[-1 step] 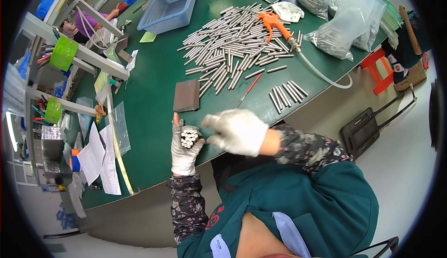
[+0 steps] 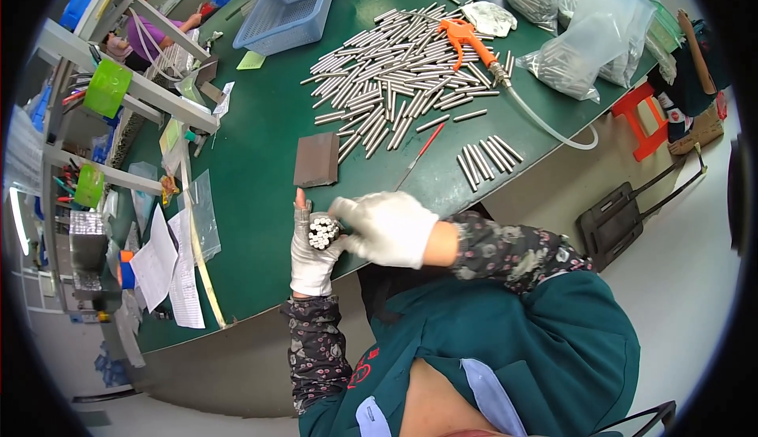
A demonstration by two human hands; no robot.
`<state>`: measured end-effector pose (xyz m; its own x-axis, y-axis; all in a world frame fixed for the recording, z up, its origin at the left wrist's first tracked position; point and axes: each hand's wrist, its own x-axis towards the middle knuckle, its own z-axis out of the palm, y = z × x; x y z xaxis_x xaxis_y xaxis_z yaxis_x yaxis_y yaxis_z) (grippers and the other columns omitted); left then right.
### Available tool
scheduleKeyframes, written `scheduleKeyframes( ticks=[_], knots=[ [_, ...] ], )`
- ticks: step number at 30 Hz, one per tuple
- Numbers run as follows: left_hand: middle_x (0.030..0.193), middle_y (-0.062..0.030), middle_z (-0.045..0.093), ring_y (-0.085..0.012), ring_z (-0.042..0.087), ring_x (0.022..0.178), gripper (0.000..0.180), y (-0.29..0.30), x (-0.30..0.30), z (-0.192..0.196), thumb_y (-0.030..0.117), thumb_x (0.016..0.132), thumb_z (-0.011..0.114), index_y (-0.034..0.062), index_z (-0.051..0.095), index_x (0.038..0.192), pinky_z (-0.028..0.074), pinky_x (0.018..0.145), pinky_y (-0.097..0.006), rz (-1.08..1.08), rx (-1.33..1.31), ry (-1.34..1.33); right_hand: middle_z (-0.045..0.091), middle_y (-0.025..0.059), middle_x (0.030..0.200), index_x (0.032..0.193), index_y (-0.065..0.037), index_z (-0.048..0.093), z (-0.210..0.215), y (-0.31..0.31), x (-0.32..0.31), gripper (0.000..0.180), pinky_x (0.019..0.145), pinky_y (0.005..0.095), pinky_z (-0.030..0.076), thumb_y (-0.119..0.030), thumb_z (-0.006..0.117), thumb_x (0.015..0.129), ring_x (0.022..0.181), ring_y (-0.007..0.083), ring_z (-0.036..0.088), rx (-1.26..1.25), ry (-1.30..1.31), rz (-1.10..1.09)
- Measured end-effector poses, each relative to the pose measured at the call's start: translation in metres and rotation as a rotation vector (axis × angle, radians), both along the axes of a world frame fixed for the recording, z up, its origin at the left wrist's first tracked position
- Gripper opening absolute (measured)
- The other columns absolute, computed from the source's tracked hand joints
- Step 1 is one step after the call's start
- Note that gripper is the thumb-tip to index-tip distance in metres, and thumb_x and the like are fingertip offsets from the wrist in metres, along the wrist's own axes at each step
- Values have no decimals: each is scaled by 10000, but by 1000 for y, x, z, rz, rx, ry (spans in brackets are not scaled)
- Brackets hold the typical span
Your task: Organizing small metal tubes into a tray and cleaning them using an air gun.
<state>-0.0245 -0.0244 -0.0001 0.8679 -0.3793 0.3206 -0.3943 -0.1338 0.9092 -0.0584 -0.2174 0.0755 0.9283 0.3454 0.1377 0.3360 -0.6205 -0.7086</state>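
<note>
My left hand (image 2: 312, 255), in a pale glove with a bare fingertip showing, is closed round a bundle of short metal rods (image 2: 322, 232) near the table's front edge. The rods' round ends face up. My right hand (image 2: 392, 228), gloved in white, is at the bundle's right side. Its fingers are curled with the tips at the bundle's edge; what they hold, if anything, is hidden. A brown rectangular block (image 2: 316, 160) lies just beyond my left hand. Beyond my right hand is a thin tool with a red handle (image 2: 426, 146).
A large heap of metal rods (image 2: 395, 74) covers the middle of the green table, with an orange air gun (image 2: 462, 38) and its hose on it. A small row of rods (image 2: 488, 159) lies to the right. Bagged rods (image 2: 568, 58), a blue basket (image 2: 288, 11) and papers (image 2: 158, 259) surround these.
My right hand has moved left, from a short way off to the edge of the bundle. In my left hand the bundle has shifted slightly.
</note>
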Motion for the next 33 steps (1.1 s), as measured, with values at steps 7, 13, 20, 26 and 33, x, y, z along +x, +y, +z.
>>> scheduleKeyframes(
  ticks=[7,13,20,26,33],
  knots=[
    [1236,-34,454,-134,531,1024,986,20,3,-16,-1,736,748,199,149,1493,473,904,-276,-15,-48,115,644,176,836,1057,-65,535,-28,37,24,388,724,463,485,-272,661,754,819,370,624,122,-20,73],
    [961,-47,594,-139,595,789,1143,6,3,-1,205,713,818,163,-11,1499,513,694,-270,36,124,-163,657,162,890,1116,-93,577,-30,33,28,433,752,412,505,-255,686,729,850,344,635,131,55,48],
    [1032,-71,574,-154,594,872,1122,8,-4,-4,131,743,778,180,-52,1496,495,817,-283,104,133,-122,646,153,924,1075,-95,584,-16,34,33,454,744,434,499,-318,697,696,870,343,623,59,138,133],
    [1215,-69,460,-146,528,1034,1026,9,12,-32,69,816,684,150,-85,1490,445,914,-262,-25,-535,585,555,148,947,1057,-41,500,-14,53,37,679,720,437,490,-484,757,611,860,362,596,-35,-99,123],
    [1280,-83,436,-245,388,1255,1134,30,-6,-11,445,671,742,78,47,1487,122,1132,-492,278,875,-364,569,136,908,1018,-37,515,-23,64,40,533,618,420,499,-485,646,761,779,322,614,-206,-225,227]
  ],
)
